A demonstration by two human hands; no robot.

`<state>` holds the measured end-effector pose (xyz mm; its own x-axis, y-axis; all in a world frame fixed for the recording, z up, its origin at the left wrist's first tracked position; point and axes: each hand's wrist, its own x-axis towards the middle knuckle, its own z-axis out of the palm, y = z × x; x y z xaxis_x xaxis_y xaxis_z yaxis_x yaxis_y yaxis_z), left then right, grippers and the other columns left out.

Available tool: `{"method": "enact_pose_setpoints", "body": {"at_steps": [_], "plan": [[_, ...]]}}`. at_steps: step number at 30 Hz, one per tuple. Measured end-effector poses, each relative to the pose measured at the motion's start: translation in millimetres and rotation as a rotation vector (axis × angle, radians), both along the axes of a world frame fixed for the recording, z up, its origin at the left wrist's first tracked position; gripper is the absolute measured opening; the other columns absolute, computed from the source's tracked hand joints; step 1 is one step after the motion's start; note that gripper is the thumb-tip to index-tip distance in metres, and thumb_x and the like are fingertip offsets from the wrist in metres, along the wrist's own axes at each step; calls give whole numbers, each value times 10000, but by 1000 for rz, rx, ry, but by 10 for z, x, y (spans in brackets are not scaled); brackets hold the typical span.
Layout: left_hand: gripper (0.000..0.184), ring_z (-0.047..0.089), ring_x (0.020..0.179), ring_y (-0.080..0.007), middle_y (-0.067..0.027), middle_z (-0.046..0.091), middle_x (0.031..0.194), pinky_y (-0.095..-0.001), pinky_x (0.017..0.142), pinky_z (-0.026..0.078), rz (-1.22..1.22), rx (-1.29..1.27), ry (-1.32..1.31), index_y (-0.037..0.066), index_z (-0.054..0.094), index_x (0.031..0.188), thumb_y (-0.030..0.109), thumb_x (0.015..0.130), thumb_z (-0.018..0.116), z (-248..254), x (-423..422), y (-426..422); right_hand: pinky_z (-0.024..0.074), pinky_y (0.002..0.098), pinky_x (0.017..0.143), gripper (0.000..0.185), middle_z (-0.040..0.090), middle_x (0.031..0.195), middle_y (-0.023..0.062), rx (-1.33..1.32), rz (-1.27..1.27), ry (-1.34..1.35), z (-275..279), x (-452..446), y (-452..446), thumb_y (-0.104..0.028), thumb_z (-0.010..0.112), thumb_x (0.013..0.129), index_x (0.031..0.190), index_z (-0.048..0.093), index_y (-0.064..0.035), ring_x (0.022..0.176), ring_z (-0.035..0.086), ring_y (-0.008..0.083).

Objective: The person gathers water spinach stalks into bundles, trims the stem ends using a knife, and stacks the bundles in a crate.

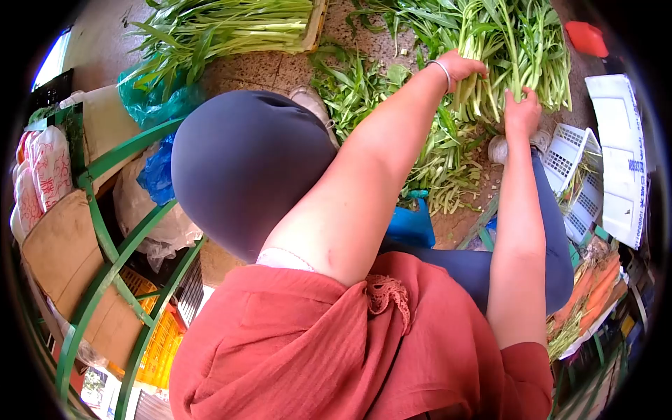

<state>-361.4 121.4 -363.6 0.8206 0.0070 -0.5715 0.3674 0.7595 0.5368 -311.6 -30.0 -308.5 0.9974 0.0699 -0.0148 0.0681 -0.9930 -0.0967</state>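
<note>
A large pile of water spinach (pixel 546 49), with long green leaves and pale stems, lies at the top right. My left hand (pixel 462 70), a bracelet at its wrist, is closed around stems at the pile's left side; its fingers are partly hidden by the greens. Close by on the right, my right hand (pixel 523 110) pinches the lower ends of a few upright stalks. Below both hands, loose leaves and cut stem pieces (pixel 448 171) are strewn over the floor.
Another stack of water spinach (pixel 245 28) lies at the upper left beside a teal plastic bag (pixel 164 98). White plastic baskets (pixel 570 164) and a white foam box (pixel 619 157) stand at right. A green metal frame (pixel 105 280) curves along the left. A red object (pixel 586 39) lies upper right.
</note>
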Motion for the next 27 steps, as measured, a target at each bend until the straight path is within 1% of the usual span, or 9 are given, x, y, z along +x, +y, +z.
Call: {"method": "enact_pose_setpoints", "body": {"at_steps": [3,9,17,20,22,23,25,26,27], "plan": [[218,598,617,-223,-114,600,758,-381,582,530,23,-11,6,-11,561,866,68,693,668,-163,56,-56,449,407,748,304,567,1004,113,45,-6,16,-101,145,-164,-294,639,712,970,593,-141,929,544,276],[263,588,647,-211,-90,592,759,-348,562,519,-131,-78,27,-10,567,883,130,702,699,204,-67,83,480,330,585,191,629,680,77,484,48,-96,215,-243,50,-174,661,653,814,616,-82,595,608,225],[247,605,729,-217,-120,614,807,-325,678,504,-184,-66,-20,-30,597,852,138,703,700,164,-8,19,495,306,663,213,652,772,83,824,9,282,69,-569,236,-166,666,700,871,623,-47,666,629,182],[181,612,745,-212,-133,625,832,-325,679,510,-177,-45,-36,-43,599,880,59,735,637,216,-25,52,468,235,660,283,640,804,85,432,109,218,486,-763,263,-174,689,704,919,617,-6,719,599,116],[179,613,746,-216,-122,620,807,-342,649,517,-193,16,0,-39,591,870,59,729,640,224,-25,73,460,220,672,230,634,814,84,606,166,517,1206,-987,385,-153,655,746,916,619,-2,747,588,106],[184,615,734,-222,-112,614,781,-348,626,520,-195,20,23,-32,581,865,63,722,647,232,-33,82,462,221,664,169,630,792,70,1024,205,760,1448,-1145,417,-124,622,780,893,621,2,735,586,108],[185,618,721,-227,-115,612,772,-348,613,521,-205,69,31,-28,575,857,59,715,653,272,-58,109,454,221,630,129,620,757,56,1370,523,1201,2112,-1478,380,-115,628,779,856,620,-12,719,584,98],[187,619,720,-228,-117,612,773,-352,607,523,-200,92,36,-28,574,857,59,713,655,272,-45,127,444,232,601,133,614,745,58,1522,909,1131,2272,-1610,377,-118,658,749,838,622,-27,699,577,90],[185,619,706,-226,-123,613,778,-350,602,524,-221,111,79,-28,574,853,59,712,656,267,-31,161,443,246,595,154,614,748,65,1664,1028,1212,2385,-1766,410,-125,678,728,829,618,-25,688,575,95]]}}
